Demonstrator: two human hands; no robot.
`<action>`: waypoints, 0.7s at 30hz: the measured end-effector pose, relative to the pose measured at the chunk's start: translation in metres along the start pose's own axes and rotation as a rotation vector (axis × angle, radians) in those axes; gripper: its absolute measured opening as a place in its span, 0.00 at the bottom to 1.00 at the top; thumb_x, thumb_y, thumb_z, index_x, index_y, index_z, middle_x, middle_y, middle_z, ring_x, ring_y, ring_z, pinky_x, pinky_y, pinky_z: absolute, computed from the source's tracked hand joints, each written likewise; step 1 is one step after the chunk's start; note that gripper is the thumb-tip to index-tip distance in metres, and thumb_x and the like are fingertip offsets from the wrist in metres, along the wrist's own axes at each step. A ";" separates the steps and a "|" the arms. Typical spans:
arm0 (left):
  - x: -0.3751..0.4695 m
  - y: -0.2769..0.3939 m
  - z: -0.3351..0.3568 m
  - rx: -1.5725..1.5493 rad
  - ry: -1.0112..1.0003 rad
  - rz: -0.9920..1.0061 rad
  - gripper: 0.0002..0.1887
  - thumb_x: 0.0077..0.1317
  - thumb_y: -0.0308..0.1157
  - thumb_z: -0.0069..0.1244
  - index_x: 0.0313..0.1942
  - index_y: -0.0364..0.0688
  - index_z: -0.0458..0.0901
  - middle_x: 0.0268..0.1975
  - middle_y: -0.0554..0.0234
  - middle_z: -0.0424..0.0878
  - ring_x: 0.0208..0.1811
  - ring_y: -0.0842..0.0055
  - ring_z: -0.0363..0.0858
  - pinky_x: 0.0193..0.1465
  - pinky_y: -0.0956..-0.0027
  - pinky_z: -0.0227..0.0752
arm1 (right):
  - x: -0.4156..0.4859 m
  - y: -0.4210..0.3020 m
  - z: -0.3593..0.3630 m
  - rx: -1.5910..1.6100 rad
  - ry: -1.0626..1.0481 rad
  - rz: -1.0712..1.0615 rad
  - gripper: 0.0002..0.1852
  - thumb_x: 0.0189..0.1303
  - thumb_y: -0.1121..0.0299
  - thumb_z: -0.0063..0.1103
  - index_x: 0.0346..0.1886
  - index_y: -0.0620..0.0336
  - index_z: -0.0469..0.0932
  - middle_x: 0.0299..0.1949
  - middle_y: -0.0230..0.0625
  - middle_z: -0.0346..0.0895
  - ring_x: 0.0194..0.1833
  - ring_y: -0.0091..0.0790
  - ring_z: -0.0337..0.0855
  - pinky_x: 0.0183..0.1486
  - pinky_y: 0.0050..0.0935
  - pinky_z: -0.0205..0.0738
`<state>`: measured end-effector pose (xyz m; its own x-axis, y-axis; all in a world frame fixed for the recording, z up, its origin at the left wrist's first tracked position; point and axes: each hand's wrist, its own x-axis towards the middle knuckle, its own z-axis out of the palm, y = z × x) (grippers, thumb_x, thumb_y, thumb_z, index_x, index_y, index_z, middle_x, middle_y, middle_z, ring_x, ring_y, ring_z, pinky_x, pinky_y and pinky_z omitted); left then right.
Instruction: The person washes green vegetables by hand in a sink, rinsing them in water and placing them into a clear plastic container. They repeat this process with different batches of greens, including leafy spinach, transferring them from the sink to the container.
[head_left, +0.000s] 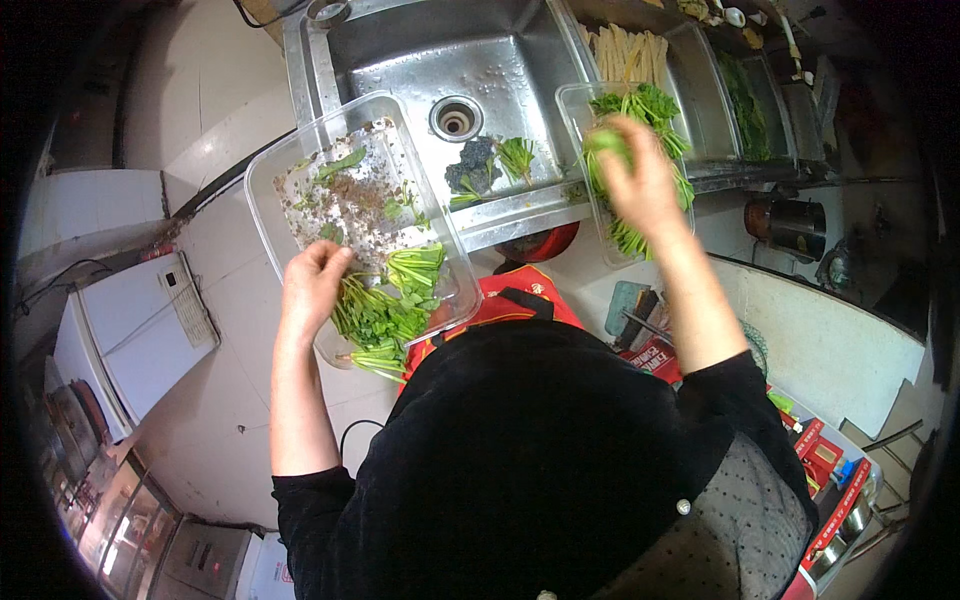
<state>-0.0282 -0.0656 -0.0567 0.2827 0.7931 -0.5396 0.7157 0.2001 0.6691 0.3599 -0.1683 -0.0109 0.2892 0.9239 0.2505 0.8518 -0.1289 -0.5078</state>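
Observation:
My left hand (313, 283), fingers curled and thumb close to them, is over a clear plastic tub (262, 214) at the sink's left front. Bunches of leafy greens (386, 319) lie beside it at the tub's near end. Loose leaves and brown soil (356, 193) cover the tub's far part. Whether this hand pinches anything is hidden. My right hand (643, 180), blurred, grips a bunch of green stems (609, 142) over a second clear plastic tub (571, 91). More leafy greens (660, 105) fill that tub.
Before me is a stainless steel sink (420, 71) with an open drain (456, 118). A dark scrubber (474, 163) and a small bunch of greens (517, 159) lie in it. Pale strips (626, 52) sit in the basin to the right. A red basin (540, 244) is under the sink's edge.

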 end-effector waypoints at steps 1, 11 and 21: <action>0.003 -0.009 -0.003 0.051 0.045 -0.033 0.08 0.63 0.31 0.52 0.38 0.35 0.81 0.28 0.60 0.82 0.29 0.76 0.78 0.34 0.70 0.72 | 0.006 0.021 -0.019 -0.137 0.039 0.050 0.21 0.63 0.67 0.54 0.59 0.56 0.68 0.46 0.45 0.79 0.45 0.43 0.82 0.47 0.34 0.77; -0.008 -0.049 -0.013 0.202 0.221 0.111 0.14 0.63 0.27 0.47 0.49 0.36 0.78 0.59 0.49 0.73 0.43 0.65 0.84 0.48 0.67 0.75 | 0.005 0.069 -0.046 -0.595 -0.268 0.282 0.30 0.60 0.55 0.56 0.63 0.57 0.67 0.66 0.51 0.60 0.66 0.49 0.63 0.65 0.41 0.59; -0.025 -0.031 0.004 0.082 0.241 0.098 0.18 0.63 0.31 0.51 0.54 0.37 0.75 0.49 0.52 0.81 0.40 0.70 0.83 0.45 0.68 0.75 | -0.069 -0.108 0.129 0.128 -0.532 -0.511 0.28 0.49 0.71 0.61 0.57 0.62 0.68 0.49 0.52 0.73 0.56 0.51 0.73 0.58 0.42 0.68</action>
<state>-0.0549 -0.0935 -0.0657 0.1997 0.9225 -0.3302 0.7448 0.0761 0.6629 0.1921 -0.1717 -0.0794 -0.4065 0.9113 0.0650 0.7565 0.3756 -0.5354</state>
